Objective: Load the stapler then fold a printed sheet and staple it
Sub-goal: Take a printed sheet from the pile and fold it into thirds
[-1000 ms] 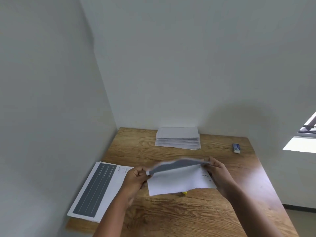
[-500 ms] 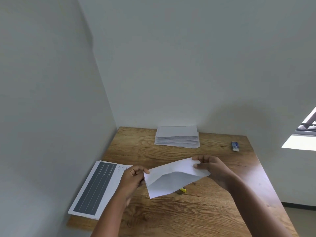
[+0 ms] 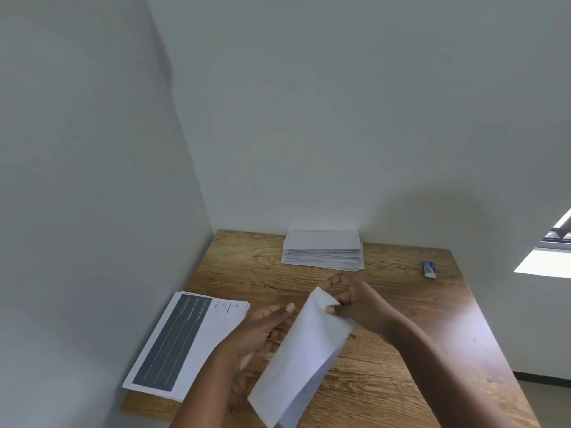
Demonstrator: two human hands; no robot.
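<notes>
A folded white sheet [image 3: 304,356] hangs above the wooden table [image 3: 432,329], turned so its long side runs towards me. My right hand [image 3: 355,302] pinches its far end between thumb and fingers. My left hand [image 3: 262,329] is beside the sheet's left edge, palm up with fingers spread, holding nothing. A stack of printed sheets [image 3: 185,344] with a dark panel lies at the table's left edge. The stapler is hidden from view.
A pile of folded white sheets [image 3: 323,250] rests against the back wall. A small blue and white box [image 3: 429,268] lies at the far right of the table. Walls close the left and back sides. The table's near edge sits by my forearms.
My left hand has let go of the folded sheet. My right hand has swung the sheet from lying crosswise to pointing towards me, and the small yellow object under it is now hidden.
</notes>
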